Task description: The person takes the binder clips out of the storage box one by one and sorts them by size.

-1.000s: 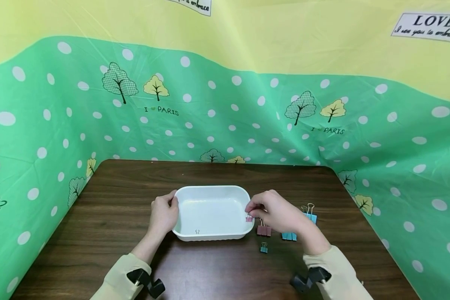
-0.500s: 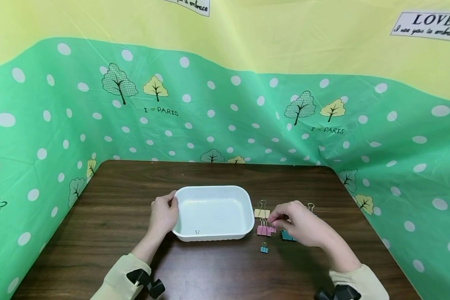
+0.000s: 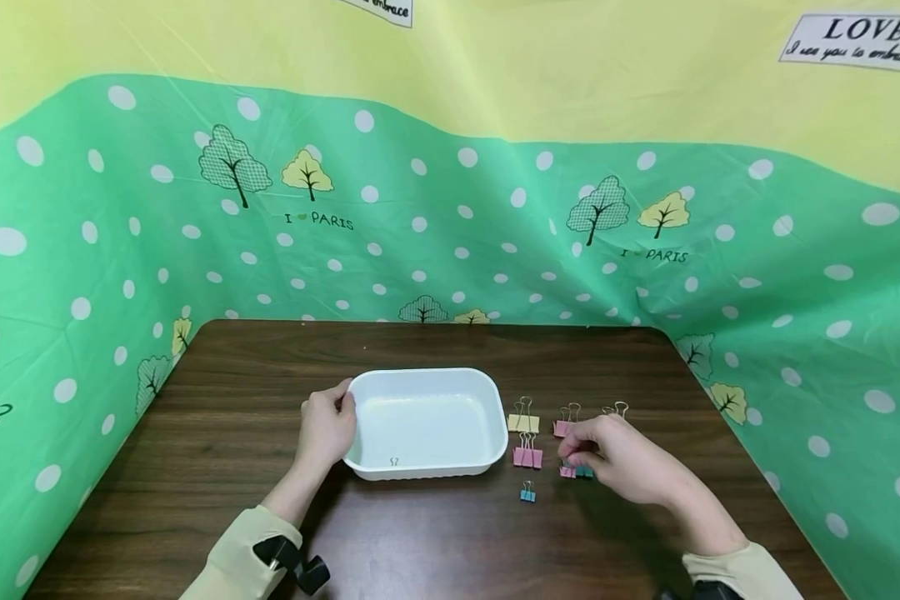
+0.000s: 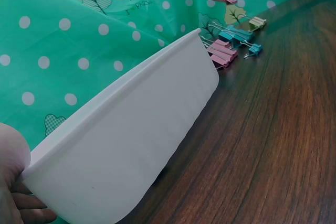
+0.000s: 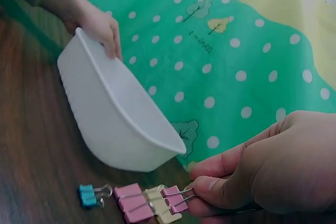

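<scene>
A white plastic tray [image 3: 420, 429] rests on the table, and my left hand [image 3: 328, 427] grips its left rim. Inside it, the wire handles [image 3: 394, 462] of a small clip show near the front wall. My right hand [image 3: 622, 460] pinches a small pink binder clip [image 5: 175, 199] by its wire handles, above the table right of the tray. Around it stand a yellow binder clip [image 3: 523, 424], a larger pink binder clip [image 3: 527, 457], another pink clip [image 3: 562, 428] and a small teal clip [image 3: 528, 496]. A teal clip [image 3: 583, 472] is partly hidden behind the right hand.
The dark wooden table [image 3: 270, 358] carries the tray and clips. More clip handles [image 3: 621, 408] show behind the right hand. A green and yellow printed cloth [image 3: 420, 208] hangs around the table's back and sides.
My right hand has moved right, away from the tray's right rim, with the small pink clip still pinched. Clips it was covering now show. The left hand keeps its place.
</scene>
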Motion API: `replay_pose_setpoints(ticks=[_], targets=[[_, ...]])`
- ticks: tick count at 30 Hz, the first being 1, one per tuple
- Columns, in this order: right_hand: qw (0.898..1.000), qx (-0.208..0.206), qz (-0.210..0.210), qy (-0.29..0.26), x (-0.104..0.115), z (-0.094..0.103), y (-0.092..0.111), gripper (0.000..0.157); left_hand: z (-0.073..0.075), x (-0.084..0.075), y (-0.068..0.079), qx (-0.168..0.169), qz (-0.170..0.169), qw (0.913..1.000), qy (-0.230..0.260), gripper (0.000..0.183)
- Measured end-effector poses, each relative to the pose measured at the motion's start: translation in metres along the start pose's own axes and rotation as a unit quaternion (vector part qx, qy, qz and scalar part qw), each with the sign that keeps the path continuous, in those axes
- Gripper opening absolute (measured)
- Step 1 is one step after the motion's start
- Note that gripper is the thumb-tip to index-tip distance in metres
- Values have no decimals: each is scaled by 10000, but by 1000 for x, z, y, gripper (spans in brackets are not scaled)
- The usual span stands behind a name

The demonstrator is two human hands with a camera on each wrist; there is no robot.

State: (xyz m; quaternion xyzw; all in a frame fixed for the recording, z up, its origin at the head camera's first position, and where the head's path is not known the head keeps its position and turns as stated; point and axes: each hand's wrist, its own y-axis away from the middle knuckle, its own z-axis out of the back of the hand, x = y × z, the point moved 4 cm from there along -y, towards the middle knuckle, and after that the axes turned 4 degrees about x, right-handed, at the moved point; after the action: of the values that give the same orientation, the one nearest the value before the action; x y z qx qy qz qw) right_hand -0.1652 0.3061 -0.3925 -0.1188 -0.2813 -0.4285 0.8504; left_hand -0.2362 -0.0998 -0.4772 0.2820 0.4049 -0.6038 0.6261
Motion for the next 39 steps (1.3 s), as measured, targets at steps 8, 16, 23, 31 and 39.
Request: replay_pose_setpoints(ticks=[8,16,23,31,39], targets=[[9997,166,-133,-85,-16,-9,8,21,1,0,-1,-24,-23,10000,-9,38],[9988,336,-144,-339,-35,-22,14,18,1,0,-1,-6,7,10000,-12,38],[9979,432,-199,-442,-45,-30,16,17,1,-1,-1,-4,22,10000,-3,38],[9977,500,-296,-354,-49,-33,17,17,1,0,-1,15,20,10000,-9,38],[9977,506,-327,-320,-52,-36,17,16,1,1,-1,15,40,10000,-1,38]])
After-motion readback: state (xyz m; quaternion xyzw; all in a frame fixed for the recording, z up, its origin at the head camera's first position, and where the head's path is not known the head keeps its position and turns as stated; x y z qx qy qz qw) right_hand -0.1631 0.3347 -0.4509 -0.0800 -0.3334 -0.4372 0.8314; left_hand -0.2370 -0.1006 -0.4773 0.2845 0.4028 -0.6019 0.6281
